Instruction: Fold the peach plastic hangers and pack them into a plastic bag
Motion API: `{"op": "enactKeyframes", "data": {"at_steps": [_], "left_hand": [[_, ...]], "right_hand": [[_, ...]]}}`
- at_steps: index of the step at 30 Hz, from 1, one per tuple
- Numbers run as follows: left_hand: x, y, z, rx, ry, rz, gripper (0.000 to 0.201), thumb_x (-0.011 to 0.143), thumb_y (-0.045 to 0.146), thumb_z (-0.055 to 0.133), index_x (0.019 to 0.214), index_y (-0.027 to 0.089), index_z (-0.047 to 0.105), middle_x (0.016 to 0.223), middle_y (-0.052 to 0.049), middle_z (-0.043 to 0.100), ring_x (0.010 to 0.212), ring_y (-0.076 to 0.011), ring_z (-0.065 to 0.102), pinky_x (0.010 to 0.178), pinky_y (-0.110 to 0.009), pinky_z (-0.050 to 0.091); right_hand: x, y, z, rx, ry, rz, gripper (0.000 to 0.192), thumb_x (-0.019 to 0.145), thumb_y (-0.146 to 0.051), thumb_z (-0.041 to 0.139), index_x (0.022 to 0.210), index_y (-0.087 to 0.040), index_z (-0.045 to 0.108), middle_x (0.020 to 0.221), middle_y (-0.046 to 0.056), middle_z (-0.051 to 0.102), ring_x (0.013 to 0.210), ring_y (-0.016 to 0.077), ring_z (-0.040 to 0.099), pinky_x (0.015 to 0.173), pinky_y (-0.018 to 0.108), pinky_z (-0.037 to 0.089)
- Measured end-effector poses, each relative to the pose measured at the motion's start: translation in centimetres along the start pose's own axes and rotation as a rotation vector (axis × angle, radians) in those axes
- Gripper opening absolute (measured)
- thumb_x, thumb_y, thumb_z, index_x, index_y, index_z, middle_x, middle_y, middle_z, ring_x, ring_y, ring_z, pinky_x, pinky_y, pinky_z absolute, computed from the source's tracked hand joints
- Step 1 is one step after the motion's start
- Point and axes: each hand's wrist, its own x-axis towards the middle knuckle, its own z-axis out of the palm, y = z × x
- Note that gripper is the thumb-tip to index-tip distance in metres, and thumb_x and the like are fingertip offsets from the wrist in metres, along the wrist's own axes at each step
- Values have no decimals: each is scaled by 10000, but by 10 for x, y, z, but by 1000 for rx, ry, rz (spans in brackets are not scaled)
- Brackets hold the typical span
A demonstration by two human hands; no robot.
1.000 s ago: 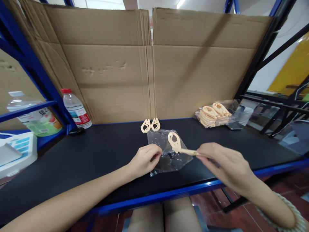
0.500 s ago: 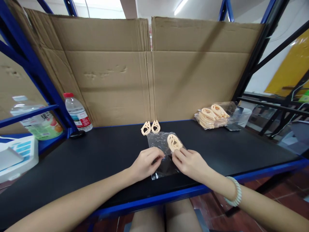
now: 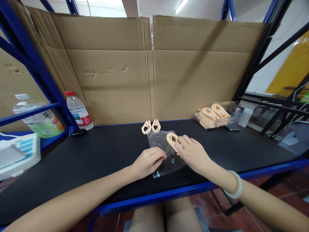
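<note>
Black shelf top (image 3: 96,154), cardboard backing (image 3: 116,71); left hand (image 3: 147,162) pinching plastic bag (image 3: 161,141), right hand (image 3: 193,153) gripping beige clip (image 3: 172,139).

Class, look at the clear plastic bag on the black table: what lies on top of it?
On the clear plastic bag lie the left hand, the right hand and a beige clip. The hands cover part of the bag.

Quantities: three loose beige clips (image 3: 172,139), one clear bag (image 3: 166,154), one bagged clip stack (image 3: 212,116), two bottles (image 3: 78,111).
</note>
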Motion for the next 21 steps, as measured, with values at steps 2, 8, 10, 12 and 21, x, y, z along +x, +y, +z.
{"op": "enactKeyframes", "data": {"at_steps": [2,8,10,12,21], "left_hand": [[0,0,0,4,-11,3,148,906,91,421,918,161,550,866,-57,639,797,-143,584,733,-262,477],[0,0,0,26,-90,-12,161,906,105,402,908,166,552,850,-50,637,797,-143,588,731,-250,472],[1,1,-1,40,-107,-18,145,902,118,409,894,168,545,835,-45,629,790,-143,582,728,-245,467],[2,1,-4,73,-131,-27,118,893,130,425,894,170,536,825,-36,617,774,-140,575,715,-236,461],[12,35,-21,438,-356,-249,309,829,216,534,1129,190,467,974,-44,590,854,-200,591,681,-273,475]], "right_hand": [[4,4,0,32,-18,20,189,812,-160,647,977,-150,555,973,100,572,891,245,493,674,322,408],[31,43,5,635,24,-131,179,859,-304,613,791,-186,498,838,28,559,780,168,520,672,269,443],[53,60,19,685,122,-92,99,931,-216,477,847,-179,514,826,30,573,790,170,529,724,295,447],[81,72,41,587,97,-117,129,877,-121,512,995,-166,540,942,64,601,912,205,529,808,340,439],[168,53,121,274,-246,-302,464,828,-10,470,1265,-161,498,1286,134,489,1106,236,477,838,320,419]]}}
